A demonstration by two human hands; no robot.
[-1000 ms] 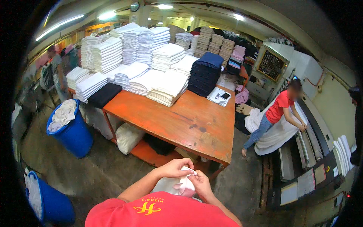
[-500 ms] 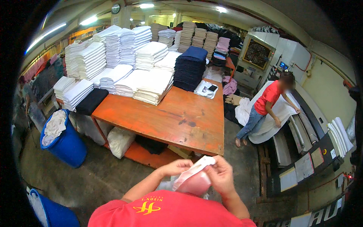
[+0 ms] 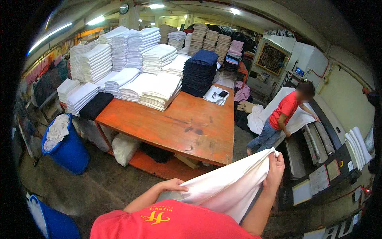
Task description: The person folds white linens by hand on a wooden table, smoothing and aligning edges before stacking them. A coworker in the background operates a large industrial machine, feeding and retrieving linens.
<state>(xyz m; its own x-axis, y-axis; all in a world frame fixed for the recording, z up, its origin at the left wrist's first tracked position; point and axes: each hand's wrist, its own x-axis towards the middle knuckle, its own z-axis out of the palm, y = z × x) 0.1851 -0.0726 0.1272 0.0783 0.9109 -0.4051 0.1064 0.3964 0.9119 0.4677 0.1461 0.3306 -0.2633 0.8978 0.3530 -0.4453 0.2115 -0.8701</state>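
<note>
A white cloth is stretched between my two hands in front of my body, its top edge slanting up to the right. My left hand pinches the cloth's left edge between thumb and fingers. Higher up, my right hand grips the other corner, which pokes out above the fingers. The lower part of the cloth hangs close to my red shirt, and its bottom is partly hidden. Just beyond the cloth lies the near corner of an orange wooden table.
Folded white cloth stacks and a dark blue stack stand on the table. Blue bins with cloth are at left. A co-worker in a red shirt bends over a long machine at right, handling a white sheet.
My hands have moved apart, the right one up and to the right, the left slightly left. The bunched cloth is now spread out between them. The co-worker has shifted slightly.
</note>
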